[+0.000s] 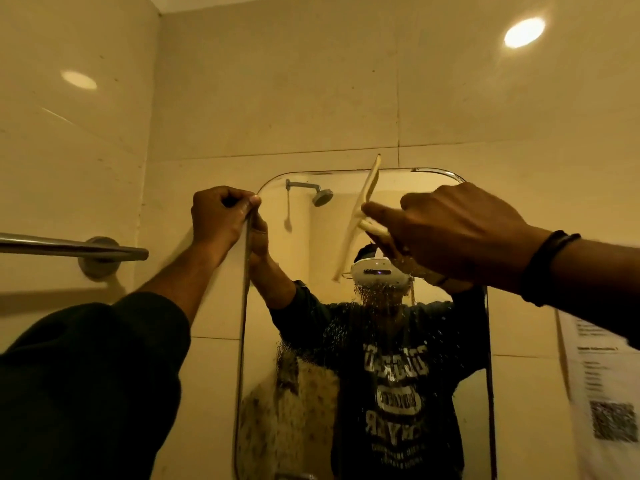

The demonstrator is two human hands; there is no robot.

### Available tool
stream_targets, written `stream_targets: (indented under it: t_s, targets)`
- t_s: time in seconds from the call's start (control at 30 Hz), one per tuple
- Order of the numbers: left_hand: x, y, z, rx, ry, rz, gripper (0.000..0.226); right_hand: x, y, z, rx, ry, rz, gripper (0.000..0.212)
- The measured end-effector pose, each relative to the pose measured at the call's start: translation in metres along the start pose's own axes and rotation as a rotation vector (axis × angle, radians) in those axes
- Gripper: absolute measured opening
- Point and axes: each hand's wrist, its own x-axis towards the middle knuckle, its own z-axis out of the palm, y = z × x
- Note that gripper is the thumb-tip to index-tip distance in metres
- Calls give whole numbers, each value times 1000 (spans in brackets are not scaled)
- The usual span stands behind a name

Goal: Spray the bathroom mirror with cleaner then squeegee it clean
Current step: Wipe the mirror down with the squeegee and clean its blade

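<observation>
The rounded-corner mirror [311, 306] hangs on the tiled wall straight ahead, with spray droplets over its middle and lower glass. My left hand [221, 216] grips the mirror's upper left edge, fingers curled round it. My right hand [450, 230] holds the handle of a pale squeegee [360, 209]. The squeegee's long blade stands steeply tilted against the upper middle of the glass, its top end reaching just above the mirror's top edge. No spray bottle is in view.
A metal towel bar [72, 249] juts from the left wall at hand height. A paper notice [602, 386] with a QR code is stuck on the wall right of the mirror. A shower head shows in the mirror's reflection.
</observation>
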Motion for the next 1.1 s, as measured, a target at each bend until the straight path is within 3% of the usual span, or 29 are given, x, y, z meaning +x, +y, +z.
stream_targets:
  t_s: [0.17, 0.43, 0.77, 0.93, 1.1]
  targets:
    - [-1, 1, 1, -35, 14, -10, 11, 14, -36, -1, 204, 121, 285, 70]
    - [1, -5, 3, -53, 25, 12, 5, 35, -93, 30, 311, 180, 396, 73]
    - [4, -8, 3, -21, 18, 80, 14, 83, -94, 29, 292, 277, 348, 61]
    - [5, -7, 2, 8, 23, 81, 12, 61, -76, 33, 252, 259, 279, 66]
    - [3, -7, 0, 4, 17, 85, 11, -12, -45, 47, 192, 83, 301, 75]
